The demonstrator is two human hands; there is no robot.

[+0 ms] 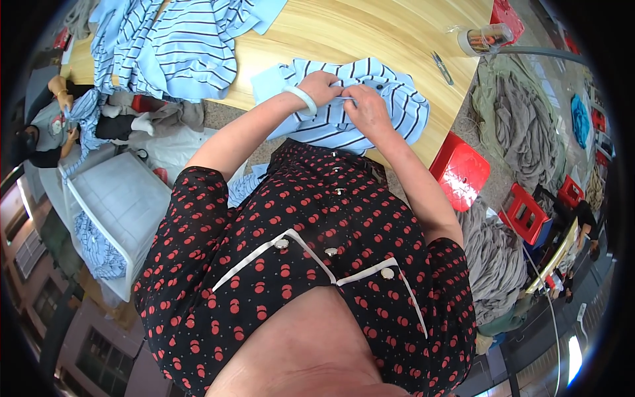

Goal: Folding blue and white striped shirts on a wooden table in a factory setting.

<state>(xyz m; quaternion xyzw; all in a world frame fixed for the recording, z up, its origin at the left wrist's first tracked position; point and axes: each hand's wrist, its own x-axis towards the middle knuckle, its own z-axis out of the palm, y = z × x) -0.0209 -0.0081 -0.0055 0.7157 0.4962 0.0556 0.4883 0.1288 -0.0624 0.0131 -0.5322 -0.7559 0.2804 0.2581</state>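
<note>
Head view: my left hand (pixel 322 86) and right hand (pixel 366 106) meet at upper centre of the frame on the striped shirt (pixel 383 99), which lies bunched at the near edge of the wooden table (pixel 370 33); both sets of fingers are pinched together on a fold of its cloth, apparently to hold that spot taut and close for checking. A bangle (pixel 301 99) sits on my left wrist, more striped garments (pixel 172 46) are heaped at upper left, and scissors (pixel 442 67) lie well apart at upper right, beside a red stool (pixel 461 171) lower down.
</note>
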